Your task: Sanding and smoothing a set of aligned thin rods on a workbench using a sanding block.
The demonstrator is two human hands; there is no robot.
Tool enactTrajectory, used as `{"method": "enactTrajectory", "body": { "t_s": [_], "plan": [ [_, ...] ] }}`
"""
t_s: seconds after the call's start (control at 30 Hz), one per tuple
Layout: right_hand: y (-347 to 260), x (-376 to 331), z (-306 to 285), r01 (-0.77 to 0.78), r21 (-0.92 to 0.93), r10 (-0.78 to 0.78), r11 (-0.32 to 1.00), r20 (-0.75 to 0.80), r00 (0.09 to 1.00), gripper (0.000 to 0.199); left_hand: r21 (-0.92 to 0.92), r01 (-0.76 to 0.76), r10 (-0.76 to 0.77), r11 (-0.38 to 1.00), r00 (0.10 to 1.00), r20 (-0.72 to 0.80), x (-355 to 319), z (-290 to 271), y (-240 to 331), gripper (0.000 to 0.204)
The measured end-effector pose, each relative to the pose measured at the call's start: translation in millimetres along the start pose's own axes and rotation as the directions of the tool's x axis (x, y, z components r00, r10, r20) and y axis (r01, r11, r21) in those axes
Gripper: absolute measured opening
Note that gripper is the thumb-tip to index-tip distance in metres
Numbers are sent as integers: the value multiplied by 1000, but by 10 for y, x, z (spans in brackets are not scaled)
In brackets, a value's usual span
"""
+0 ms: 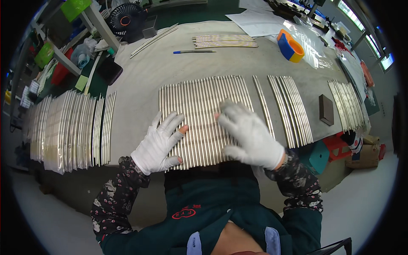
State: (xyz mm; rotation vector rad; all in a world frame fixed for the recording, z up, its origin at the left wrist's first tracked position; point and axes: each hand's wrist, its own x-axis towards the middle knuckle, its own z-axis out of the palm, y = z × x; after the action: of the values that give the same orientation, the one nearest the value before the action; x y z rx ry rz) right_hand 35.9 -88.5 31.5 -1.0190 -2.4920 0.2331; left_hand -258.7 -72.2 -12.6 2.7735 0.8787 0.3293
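A wide row of shiny metal rods (pixel 199 102) lies side by side on the grey table in front of me, their near ends at the table's edge. My left hand (pixel 159 144), in a white glove with bare fingertips showing, rests on the row's left side with fingers spread. Over the right part of the row is my right hand (pixel 250 136), also white-gloved, fingers apart and slightly blurred; whether it touches the rods I cannot tell. One single rod (pixel 263 104) lies just right of the row, partly beside my right hand. Farther right is a smaller group of rods (pixel 291 110).
Bundles of rods in clear wrap (pixel 70 129) lie at the left. A dark block (pixel 326 109) and more rods (pixel 346 104) are at the right. Toward the back are a blue pen (pixel 194 52), a rod group (pixel 225 41), a tape dispenser (pixel 290 46) and a black fan (pixel 126 20).
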Motion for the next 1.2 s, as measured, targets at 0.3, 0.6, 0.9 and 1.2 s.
{"method": "enactTrajectory", "body": {
  "t_s": [0.3,0.6,0.9,1.2],
  "plan": [
    [1156,-1152,-440,-551,-432,545,715,-151,825,62,-15,-24,23,1000,998,-65,27,-10,-3,86],
    [364,-267,63,-124,-235,138,964,43,989,66,-19,9,-10,1000,999,-49,38,-45,26,84],
    [1105,-973,-331,-475,-215,418,854,-261,870,63,-27,-2,-1,1000,996,-89,27,-29,-10,81],
    [1147,-1056,-227,-511,-476,479,716,-197,855,52,2,38,-38,999,998,-40,4,-61,-8,80]
  ]
}}
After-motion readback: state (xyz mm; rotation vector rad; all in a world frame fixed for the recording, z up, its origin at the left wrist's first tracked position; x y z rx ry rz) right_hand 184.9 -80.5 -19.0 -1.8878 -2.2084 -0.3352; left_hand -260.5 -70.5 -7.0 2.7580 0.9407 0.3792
